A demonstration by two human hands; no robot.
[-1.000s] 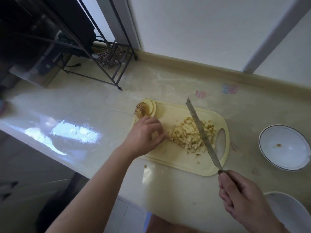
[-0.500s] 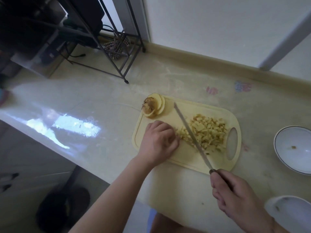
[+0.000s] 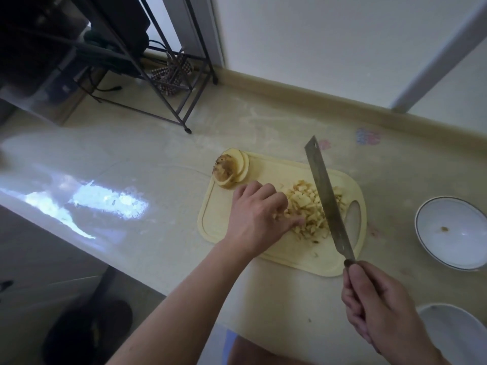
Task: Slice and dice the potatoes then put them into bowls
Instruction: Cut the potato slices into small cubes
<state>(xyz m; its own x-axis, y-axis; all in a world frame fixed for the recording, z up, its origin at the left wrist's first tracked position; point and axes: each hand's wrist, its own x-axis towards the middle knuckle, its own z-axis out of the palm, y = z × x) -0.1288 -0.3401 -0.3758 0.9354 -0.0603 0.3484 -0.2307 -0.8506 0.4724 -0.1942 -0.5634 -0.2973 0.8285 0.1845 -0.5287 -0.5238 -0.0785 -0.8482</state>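
Left hand rested, fingers relaxed, against pale diced potato pile on yellow plastic cutting board; right hand gripped long steel knife (blade over pile).

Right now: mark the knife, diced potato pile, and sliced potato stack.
knife (image 3: 326,198), head view, middle of the blade
diced potato pile (image 3: 305,206), head view, centre of the pile
sliced potato stack (image 3: 241,167), head view, pale face of a slice
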